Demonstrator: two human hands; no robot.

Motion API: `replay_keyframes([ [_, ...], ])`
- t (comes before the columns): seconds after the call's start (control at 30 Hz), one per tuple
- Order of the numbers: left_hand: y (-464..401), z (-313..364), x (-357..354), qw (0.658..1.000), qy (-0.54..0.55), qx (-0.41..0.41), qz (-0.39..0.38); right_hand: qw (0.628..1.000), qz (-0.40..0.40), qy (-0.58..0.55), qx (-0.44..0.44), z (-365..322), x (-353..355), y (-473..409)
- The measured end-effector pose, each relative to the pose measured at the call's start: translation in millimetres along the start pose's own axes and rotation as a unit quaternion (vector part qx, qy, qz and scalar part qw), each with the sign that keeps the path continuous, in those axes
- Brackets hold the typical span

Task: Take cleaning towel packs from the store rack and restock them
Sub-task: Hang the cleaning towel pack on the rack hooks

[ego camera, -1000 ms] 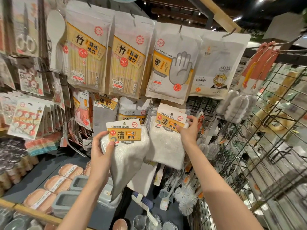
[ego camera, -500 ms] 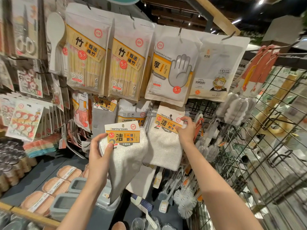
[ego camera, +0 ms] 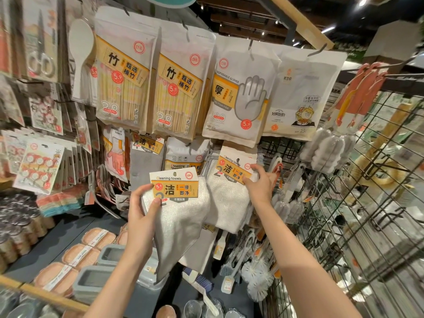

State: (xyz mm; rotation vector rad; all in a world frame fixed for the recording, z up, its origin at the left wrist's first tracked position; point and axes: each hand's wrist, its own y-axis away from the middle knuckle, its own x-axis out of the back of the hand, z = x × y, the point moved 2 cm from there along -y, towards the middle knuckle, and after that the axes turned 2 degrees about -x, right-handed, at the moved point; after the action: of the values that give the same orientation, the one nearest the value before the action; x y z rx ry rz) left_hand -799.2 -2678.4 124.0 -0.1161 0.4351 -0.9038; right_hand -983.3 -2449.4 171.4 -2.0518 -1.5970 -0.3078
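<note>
My left hand [ego camera: 143, 214] grips a white cleaning towel pack [ego camera: 181, 216] with an orange "Cleaning towels" card, held in front of the rack, its cloth hanging down. To its right a second white towel pack [ego camera: 226, 203] hangs on the rack's hook. My right hand [ego camera: 260, 184] pinches the right edge of that hanging pack's orange card. More towel packs sit behind it, mostly hidden.
Bamboo chopstick bags [ego camera: 125, 81] and a disposable glove bag [ego camera: 241, 92] hang above. A black wire grid [ego camera: 358, 226] with brushes [ego camera: 257, 278] stands at the right. Sponge packs [ego camera: 78, 255] and grey boxes [ego camera: 94, 281] lie on the shelf below.
My right hand has slid down a little along the hanging pack's card edge. My left hand keeps the other pack nearly still.
</note>
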Motion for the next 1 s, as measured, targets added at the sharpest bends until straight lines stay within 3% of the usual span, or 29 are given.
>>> replay_keyframes([
  [0.17,4.8,5.4,-6.6,1.000,-0.006,-0.018,0.001,1.000,-0.004,0.005,0.011,5.2,3.2,8.1],
  [0.43,13.0,1.9,-5.5,0.999,-0.035,-0.018,-0.007,0.993,-0.032,-0.114,0.003,-0.3,13.4,39.5],
  [0.63,19.0,0.9,-9.9,0.999,-0.036,-0.011,-0.008,0.972,-0.173,-0.157,0.033,-21.6,-5.5,77.1],
  [0.8,20.9,2.9,-18.5,0.999,-0.026,-0.015,-0.027,0.920,-0.320,-0.223,0.033,-27.9,-17.4,92.1],
  [1.0,22.1,-1.5,-28.0,0.998,-0.010,-0.010,-0.060,0.931,-0.296,-0.205,0.061,-17.4,-7.5,87.1],
])
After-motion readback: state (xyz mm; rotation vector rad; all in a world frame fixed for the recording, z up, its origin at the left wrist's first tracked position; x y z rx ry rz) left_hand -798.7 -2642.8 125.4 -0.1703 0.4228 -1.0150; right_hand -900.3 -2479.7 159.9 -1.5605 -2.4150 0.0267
